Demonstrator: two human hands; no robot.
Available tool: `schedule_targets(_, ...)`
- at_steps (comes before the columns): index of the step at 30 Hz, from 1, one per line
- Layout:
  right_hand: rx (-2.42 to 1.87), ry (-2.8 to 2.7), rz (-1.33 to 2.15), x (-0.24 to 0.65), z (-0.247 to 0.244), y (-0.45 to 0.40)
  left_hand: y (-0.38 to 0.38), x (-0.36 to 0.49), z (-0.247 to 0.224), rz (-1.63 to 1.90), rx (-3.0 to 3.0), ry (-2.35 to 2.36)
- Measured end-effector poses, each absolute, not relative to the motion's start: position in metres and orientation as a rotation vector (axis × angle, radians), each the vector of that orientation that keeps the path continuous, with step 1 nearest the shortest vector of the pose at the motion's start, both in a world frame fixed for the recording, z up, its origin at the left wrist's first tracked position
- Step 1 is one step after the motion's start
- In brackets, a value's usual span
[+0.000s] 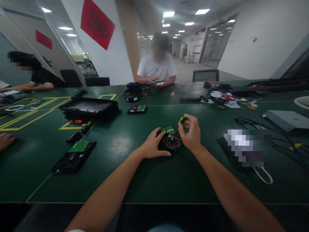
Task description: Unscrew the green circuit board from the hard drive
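A black hard drive with a green circuit board point(172, 139) lies on the green table point(135, 180) in front of me. My left hand point(154, 144) rests on its left side, thumb and fingers spread around its edge. In my right hand point(191, 132), a short yellow and black screwdriver point(182, 119) is pinched between thumb and fingers at the drive's upper right. The screwdriver is tilted, and its tip cannot be made out.
Another drive in a black frame point(74, 156) lies at left, below a black tray point(89, 108). A smaller drive point(136, 109) sits farther back. Cables and a grey box point(287, 120) are at right. Across the table sits a person point(156, 69); another hand point(6, 141) is far left.
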State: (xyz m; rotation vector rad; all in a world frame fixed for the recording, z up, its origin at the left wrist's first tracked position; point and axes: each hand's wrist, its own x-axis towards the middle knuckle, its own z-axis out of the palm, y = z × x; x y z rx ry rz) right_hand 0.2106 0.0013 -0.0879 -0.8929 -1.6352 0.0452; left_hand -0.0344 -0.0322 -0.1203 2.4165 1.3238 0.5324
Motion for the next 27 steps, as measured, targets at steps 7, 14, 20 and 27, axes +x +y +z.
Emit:
schedule_targets(7,-0.883,-1.640,0.008,0.2116,-0.0865,0.0002,-0.0339,-0.0340,-0.1180,0.569,2.417,1.310)
schedule_targets(14,-0.929,-1.649,0.017,0.2106,-0.0889,0.0013,-0.0340,-0.0338,-0.1180,0.571,2.399,1.316)
schedule_targets(20,-0.968,-1.649,-0.008,0.2103,-0.0905,0.0020,-0.0339,-0.0330,-0.1173,0.546,2.417,1.323)
schedule_targets(27,-1.011,-1.673,-0.064,0.2124,-0.0906,0.0011,-0.0337,-0.0335,-0.1186,0.567,2.417,1.318)
